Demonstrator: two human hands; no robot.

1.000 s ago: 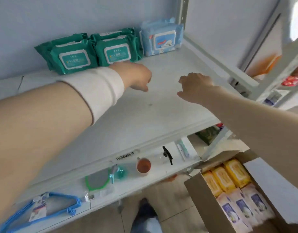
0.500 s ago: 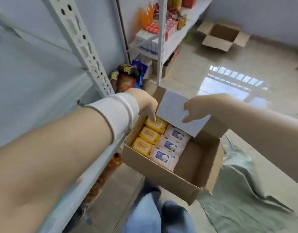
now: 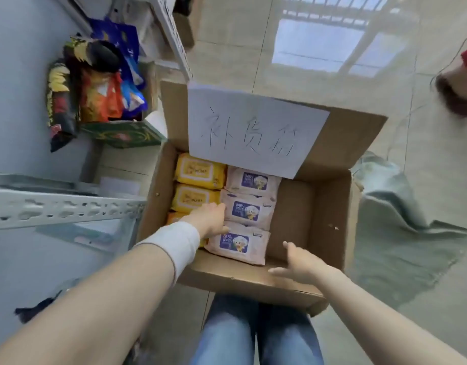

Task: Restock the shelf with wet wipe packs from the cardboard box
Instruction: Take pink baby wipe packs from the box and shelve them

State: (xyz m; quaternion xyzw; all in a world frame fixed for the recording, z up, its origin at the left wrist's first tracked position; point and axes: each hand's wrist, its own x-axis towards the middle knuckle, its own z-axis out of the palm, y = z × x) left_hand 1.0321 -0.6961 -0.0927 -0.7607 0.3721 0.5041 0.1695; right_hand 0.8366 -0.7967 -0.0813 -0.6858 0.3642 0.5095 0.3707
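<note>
An open brown cardboard box [image 3: 316, 214] sits on the floor in front of the person's blue-jeaned knees [image 3: 256, 335], with a white sheet of paper bearing handwritten characters [image 3: 253, 133] stuck to its raised far flap. Inside, along the left wall, lies a column of yellow wet wipe packs [image 3: 199, 173], and beside it a column of three pale pink baby wipe packs with purple labels [image 3: 244, 210]; the right half of the box floor is bare. The left hand [image 3: 210, 219], with a white band on its wrist, reaches into the box, its grip loosely spread with fingertips resting on the seam between the yellow column and the middle and nearest pink packs, pinching nothing. The right hand [image 3: 300, 262] hovers over the near right edge of the box, fingers open, just beside the nearest pink pack without touching it. To the left stands a grey metal shelf rail with slotted holes [image 3: 63, 209], and beyond it a green carton stuffed with colourful snack bags [image 3: 100, 98]. A crumpled grey-green cloth [image 3: 400, 233] lies on the tiled floor to the right.
</note>
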